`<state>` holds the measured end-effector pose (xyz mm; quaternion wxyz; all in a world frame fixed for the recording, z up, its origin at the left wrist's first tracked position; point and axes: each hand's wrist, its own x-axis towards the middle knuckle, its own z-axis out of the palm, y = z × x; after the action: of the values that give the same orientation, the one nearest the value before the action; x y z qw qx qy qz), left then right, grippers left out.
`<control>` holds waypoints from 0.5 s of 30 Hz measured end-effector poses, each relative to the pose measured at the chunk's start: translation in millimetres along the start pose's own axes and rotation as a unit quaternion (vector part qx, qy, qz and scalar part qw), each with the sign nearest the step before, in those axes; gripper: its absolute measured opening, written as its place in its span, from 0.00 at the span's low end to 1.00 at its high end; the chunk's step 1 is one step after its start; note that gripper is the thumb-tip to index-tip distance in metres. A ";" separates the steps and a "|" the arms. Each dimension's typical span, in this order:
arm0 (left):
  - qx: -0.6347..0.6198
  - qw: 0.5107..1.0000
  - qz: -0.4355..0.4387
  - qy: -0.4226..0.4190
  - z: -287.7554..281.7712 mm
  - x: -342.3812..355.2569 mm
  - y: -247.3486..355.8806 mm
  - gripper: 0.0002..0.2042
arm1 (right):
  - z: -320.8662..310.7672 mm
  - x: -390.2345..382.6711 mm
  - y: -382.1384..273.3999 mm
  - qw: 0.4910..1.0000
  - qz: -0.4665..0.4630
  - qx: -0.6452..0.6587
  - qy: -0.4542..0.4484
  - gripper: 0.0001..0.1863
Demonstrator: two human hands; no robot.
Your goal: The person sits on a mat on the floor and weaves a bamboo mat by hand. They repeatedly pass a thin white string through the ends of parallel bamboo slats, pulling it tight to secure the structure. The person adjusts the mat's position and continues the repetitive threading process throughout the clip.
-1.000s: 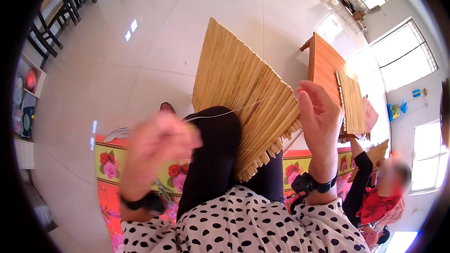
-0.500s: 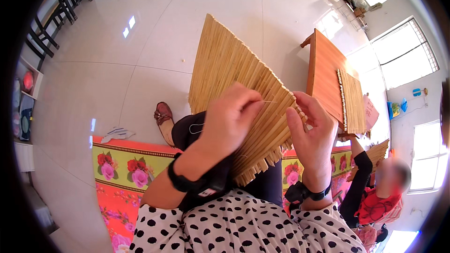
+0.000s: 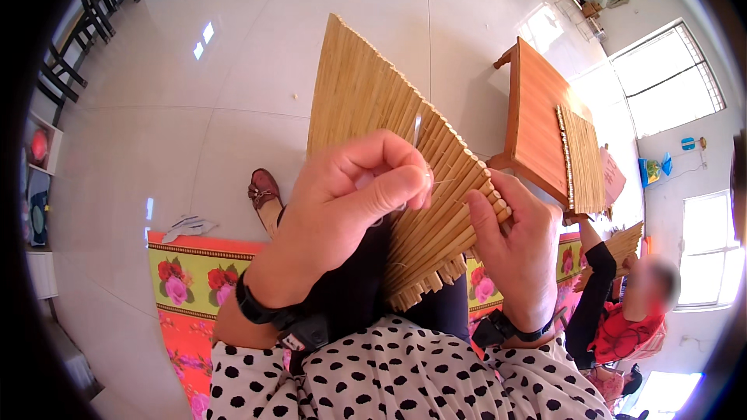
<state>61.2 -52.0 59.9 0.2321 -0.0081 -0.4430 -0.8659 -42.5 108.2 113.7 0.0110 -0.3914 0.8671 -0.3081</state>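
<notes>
A mat of thin bamboo strips slants across my lap, its strips bound side by side. Along its right edge my right hand is closed, thumb on top and fingers curled under. Above the mat's middle, my left hand pinches a thin pale thread, which runs from the fingertips to the strips near the right edge. A bright streak shows on the mat just above these fingers; I cannot make out what it is. Part of the mat lies hidden behind my left hand.
A wooden table at the right bears another bamboo mat. Beyond my right arm a person in red sits by another mat. A flowered cloth lies beneath me. Dark chairs stand at the far left, a pale cloth on the floor.
My left hand has moved left and slightly toward me, with the thread still pinched. The right hand keeps its hold on the mat's edge, and the mat has turned slightly.
</notes>
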 end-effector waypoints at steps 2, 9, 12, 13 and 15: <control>0.059 0.998 -0.015 0.019 3.8 -0.5 9.0 0.10 | -0.2 0.1 -3.2 1.000 -0.008 -0.010 -0.007 0.12; 0.105 0.994 -0.025 0.012 1.0 -5.0 17.8 0.09 | 0.9 -1.7 -2.8 1.000 -0.008 -0.030 -0.001 0.12; 0.113 0.993 -0.028 0.009 1.0 -7.2 20.3 0.08 | 0.9 -2.9 -2.2 0.999 -0.014 -0.048 0.000 0.12; 0.117 0.993 -0.027 0.008 0.6 -7.6 20.8 0.08 | 1.4 -3.1 -1.4 0.998 -0.023 -0.052 0.004 0.12; 0.100 0.995 -0.009 -0.021 -5.6 -8.1 18.0 0.05 | 1.6 -3.3 -2.0 0.998 -0.022 -0.053 0.009 0.12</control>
<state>76.9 -62.1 68.5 0.2143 0.0011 -0.5324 -0.8189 -38.4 108.7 112.8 -0.0244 -0.4078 0.8732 -0.2657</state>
